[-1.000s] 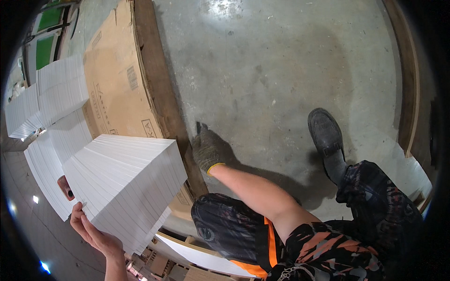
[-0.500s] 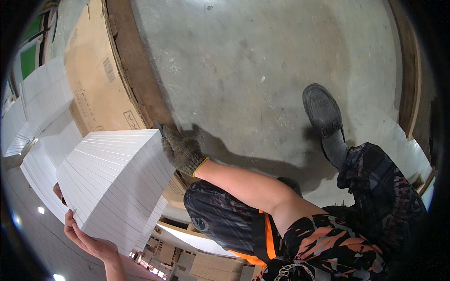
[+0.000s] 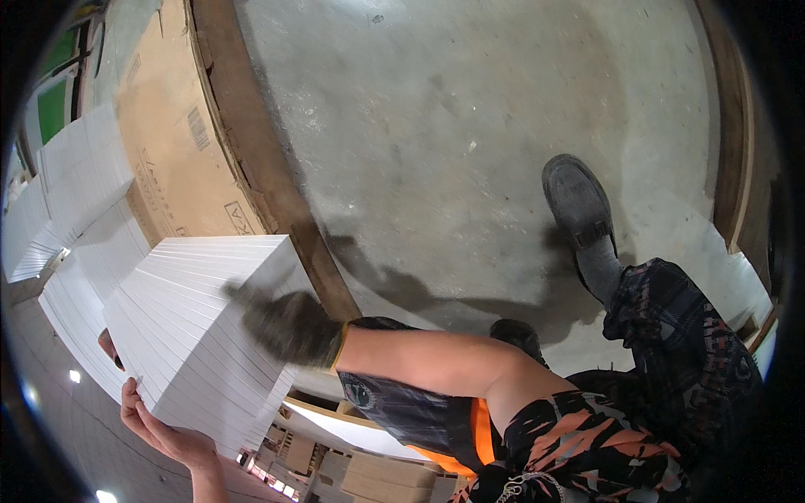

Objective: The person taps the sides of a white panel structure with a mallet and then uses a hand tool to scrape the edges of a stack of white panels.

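A stack of long white panels (image 3: 197,277) with thin dark seams lies at the left, its near end face turned toward me. My left hand (image 3: 172,436), bare, holds the stack's lower left corner, fingers bent against its edge. My right hand (image 3: 293,331) wears a dark grey knit glove with a yellow cuff and is in front of the panels' end face. Motion smears its fingers, so I cannot make out whether they hold anything or touch the panels. Beside the stack's left edge shows a small reddish-brown and dark shape (image 3: 109,348), too unclear to name.
A flattened brown cardboard sheet (image 3: 172,126) lies beyond the panels, along a brown wooden edge (image 3: 251,117). More white panels (image 3: 84,168) stand at the far left. My shoe (image 3: 579,197) rests on the grey concrete floor (image 3: 470,109). Wooden boards (image 3: 738,126) run along the right.
My gloved right hand has moved left and down from the panels' upper right corner to in front of their end face. My left hand stays at its corner.
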Demonstrator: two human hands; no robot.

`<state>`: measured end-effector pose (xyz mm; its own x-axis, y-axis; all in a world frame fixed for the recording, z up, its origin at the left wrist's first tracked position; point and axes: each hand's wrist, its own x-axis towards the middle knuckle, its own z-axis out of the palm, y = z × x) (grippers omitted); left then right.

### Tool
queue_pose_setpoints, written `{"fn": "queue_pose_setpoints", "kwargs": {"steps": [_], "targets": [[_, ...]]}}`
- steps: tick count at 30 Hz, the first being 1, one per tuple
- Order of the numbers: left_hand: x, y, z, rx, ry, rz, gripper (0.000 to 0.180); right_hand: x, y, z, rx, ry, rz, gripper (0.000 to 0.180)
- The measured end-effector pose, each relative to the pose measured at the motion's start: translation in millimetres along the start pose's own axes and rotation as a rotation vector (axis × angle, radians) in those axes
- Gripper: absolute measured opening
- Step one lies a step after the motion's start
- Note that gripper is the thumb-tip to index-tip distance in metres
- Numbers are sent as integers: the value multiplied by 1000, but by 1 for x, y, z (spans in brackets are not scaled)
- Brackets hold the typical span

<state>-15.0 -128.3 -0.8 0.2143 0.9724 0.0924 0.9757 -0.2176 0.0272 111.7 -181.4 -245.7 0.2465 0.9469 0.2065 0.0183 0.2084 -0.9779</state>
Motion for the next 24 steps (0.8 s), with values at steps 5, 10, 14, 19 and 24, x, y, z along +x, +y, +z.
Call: {"fn": "queue_pose_setpoints", "kwargs": {"steps": [5, 10, 14, 19, 24], "targets": [[3, 10, 1, -98, 5, -115, 43, -22, 82, 5, -226, 88, 394, 59], [-1, 3, -5, 47, -30, 2, 41, -31, 96, 18, -146, 116, 480, 53], [-3, -14, -16, 0, -80, 21, 39, -26, 87, 11, -34, 186, 453, 49], [-3, -21, -19, -48, -106, 32, 39, -25, 88, 10, -7, 160, 491, 50], [-2, -3, -10, 7, -64, -26, 37, -26, 88, 14, -61, 165, 459, 52]]}}
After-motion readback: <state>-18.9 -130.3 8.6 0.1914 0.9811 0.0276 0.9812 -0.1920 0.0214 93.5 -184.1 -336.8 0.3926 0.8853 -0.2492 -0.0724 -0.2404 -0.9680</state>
